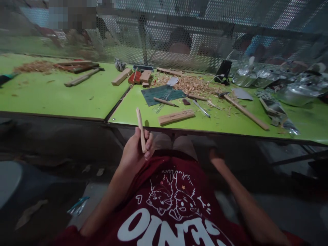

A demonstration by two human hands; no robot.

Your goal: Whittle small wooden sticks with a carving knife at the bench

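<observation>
My left hand (137, 147) is closed around a pale carved wooden stick (141, 131), held upright near the table's front edge. Below that edge, my right hand (216, 156) hangs in shadow by my leg, its fingers too dark and blurred to make out. Nearest on the green table (128, 118) lies a rough wooden block (176, 117). Behind the block are a pointed wooden stick (166, 101), a pen-like silver tool (201, 108) and a dark green sheet (156, 94) with a clear ruler (163, 104) on it.
A hammer (247, 112) lies to the right, near foil-like bowls (297, 92). Wood shavings (194, 85) are heaped at the back, beside a black phone-like device (223, 71). A perforated metal screen (164, 37) stands behind the table. More wood pieces (82, 78) lie left.
</observation>
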